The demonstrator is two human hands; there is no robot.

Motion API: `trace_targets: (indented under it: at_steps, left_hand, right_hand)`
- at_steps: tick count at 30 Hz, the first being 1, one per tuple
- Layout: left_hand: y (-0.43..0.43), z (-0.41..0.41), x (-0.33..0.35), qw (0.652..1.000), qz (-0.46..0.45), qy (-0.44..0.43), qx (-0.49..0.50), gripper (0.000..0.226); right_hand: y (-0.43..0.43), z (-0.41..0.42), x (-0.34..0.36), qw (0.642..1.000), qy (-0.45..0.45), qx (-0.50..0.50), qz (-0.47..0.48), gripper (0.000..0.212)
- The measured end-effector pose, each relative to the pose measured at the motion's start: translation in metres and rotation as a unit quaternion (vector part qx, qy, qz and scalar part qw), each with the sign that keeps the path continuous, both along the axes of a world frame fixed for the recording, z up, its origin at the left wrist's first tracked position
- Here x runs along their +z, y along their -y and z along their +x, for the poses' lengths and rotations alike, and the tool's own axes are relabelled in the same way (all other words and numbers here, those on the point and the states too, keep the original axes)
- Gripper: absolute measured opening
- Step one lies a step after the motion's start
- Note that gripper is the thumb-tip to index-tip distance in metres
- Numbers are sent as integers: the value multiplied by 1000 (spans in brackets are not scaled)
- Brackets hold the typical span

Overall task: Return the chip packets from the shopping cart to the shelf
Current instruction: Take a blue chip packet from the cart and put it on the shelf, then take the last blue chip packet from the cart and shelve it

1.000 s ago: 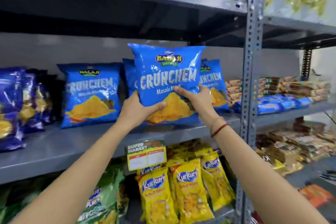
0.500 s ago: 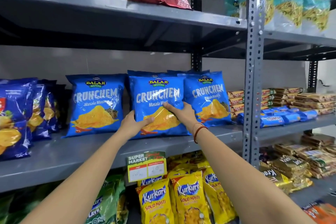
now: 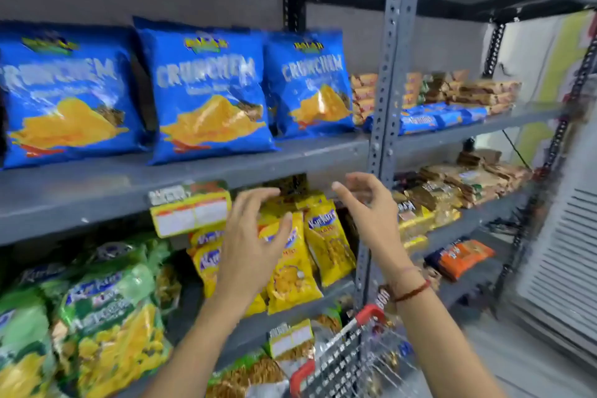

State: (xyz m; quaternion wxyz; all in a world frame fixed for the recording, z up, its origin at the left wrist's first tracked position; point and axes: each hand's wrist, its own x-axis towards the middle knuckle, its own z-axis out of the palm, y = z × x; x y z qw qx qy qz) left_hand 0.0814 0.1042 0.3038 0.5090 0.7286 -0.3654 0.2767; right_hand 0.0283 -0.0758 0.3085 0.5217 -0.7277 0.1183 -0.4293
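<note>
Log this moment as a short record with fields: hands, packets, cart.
left hand: open, empty, in front of the yellow packets
right hand: open, empty, below the shelf edge
blue chip packets: three standing upright on the shelf, side by side
shopping cart: bottom right, red-trimmed, contents unclear
grip: none on any packet

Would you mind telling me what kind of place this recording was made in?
Most likely a small grocery shop or supermarket aisle: grey metal shelving stocked with rows of blue Crunchem chip packets, a yellow price tag clipped to the shelf edge, and a red-handled wire shopping cart below.
</note>
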Motion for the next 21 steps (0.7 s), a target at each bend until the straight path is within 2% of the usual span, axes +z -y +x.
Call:
trace_targets:
  at_steps: [4, 9, 13, 18, 21]
  left_hand:
    - [47, -29, -83, 985, 98, -110, -90, 24]
    - [95, -54, -174, 928, 239, -232, -166, 26]
    - [128, -75, -241, 874, 340, -280, -205, 28]
    - [159, -111, -328, 781, 460, -338, -251, 37]
    - [173, -132, -381, 714, 523, -384, -263, 46]
  right_hand:
    - [24, -62, -85, 994, -73, -53, 63, 21]
    - [52, -132, -191, 961, -174, -143, 159, 15]
    - [69, -186, -277, 908, -281, -206, 231, 31]
    - [70, -254, -378, 816, -389, -269, 332, 37]
    - [64, -284, -428, 768, -428, -290, 379, 49]
